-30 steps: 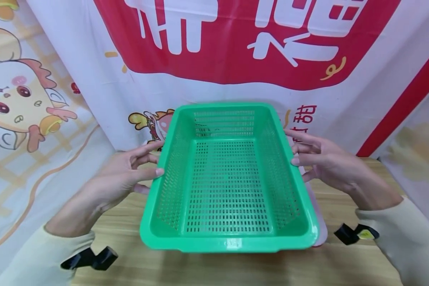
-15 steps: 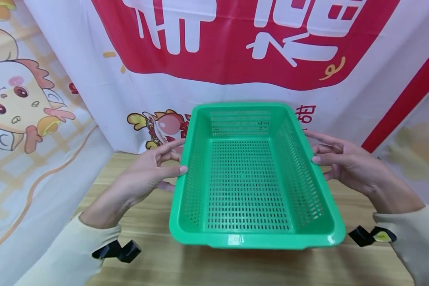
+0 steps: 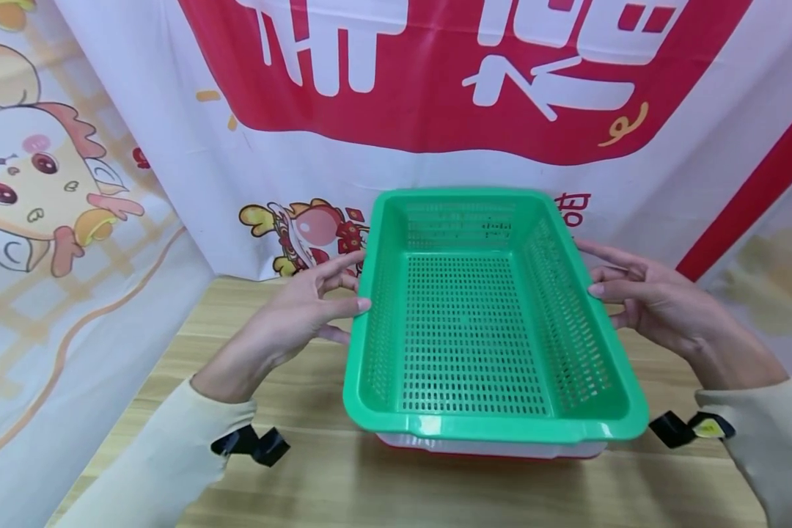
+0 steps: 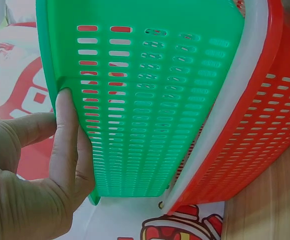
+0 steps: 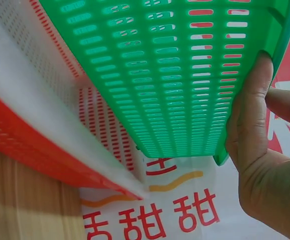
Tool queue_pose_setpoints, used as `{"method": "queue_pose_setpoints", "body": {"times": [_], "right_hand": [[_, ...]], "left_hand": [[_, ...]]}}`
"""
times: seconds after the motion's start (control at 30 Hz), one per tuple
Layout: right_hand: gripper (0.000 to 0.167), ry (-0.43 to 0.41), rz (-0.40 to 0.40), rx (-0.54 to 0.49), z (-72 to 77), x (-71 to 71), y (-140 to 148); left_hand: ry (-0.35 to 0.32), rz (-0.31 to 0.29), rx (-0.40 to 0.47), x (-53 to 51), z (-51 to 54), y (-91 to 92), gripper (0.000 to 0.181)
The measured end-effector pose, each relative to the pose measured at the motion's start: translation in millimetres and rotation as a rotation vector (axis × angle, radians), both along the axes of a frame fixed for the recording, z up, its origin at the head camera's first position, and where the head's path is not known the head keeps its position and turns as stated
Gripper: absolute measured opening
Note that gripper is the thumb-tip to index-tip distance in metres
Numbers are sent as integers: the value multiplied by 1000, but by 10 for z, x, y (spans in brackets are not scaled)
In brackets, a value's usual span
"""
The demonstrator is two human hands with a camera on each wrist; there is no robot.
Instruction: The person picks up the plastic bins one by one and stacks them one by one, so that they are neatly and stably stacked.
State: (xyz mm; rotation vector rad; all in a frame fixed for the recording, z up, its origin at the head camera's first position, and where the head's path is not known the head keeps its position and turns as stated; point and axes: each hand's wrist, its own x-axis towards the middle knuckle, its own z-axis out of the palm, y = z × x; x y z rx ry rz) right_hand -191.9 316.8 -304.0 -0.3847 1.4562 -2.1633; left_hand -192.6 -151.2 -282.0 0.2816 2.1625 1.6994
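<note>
A green plastic basket with slotted walls is held level between both hands in the head view. My left hand grips its left rim, the thumb on top and fingers under the edge against the outer wall. The opposite rim is pinched the same way by my right hand. Below it, a white basket sits nested in a red basket, as both wrist views show. The green basket's lower part reaches into the white one's opening; whether it touches bottom is hidden.
The stacked baskets stand on a wooden table. Behind rises a printed white and red cloth, close to the baskets' far end. Another patterned cloth hangs along the left side.
Both hands have carried the green basket to the right, over the white and red baskets. The white basket's edge, earlier seen at its right, now shows below its near rim.
</note>
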Motion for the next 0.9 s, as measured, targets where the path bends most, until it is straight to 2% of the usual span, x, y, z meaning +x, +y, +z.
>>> {"method": "queue_pose_setpoints", "body": {"times": [0.23,0.5,0.63,0.9], "right_hand": [[60,-25,-12,13,-71,-20,41],[61,-30,-14,70,-160,-40,73],[60,-20,-21,97,-225,-48,95],[55,-5,-85,219,-339,-71,61]], "left_hand": [[5,-17,27,-52,-90,40,76],[-1,-33,-4,-94,-176,86,76],[-9,-23,-20,-106,-215,115,76],[-27,-23,-55,-126,-310,123,78]]}}
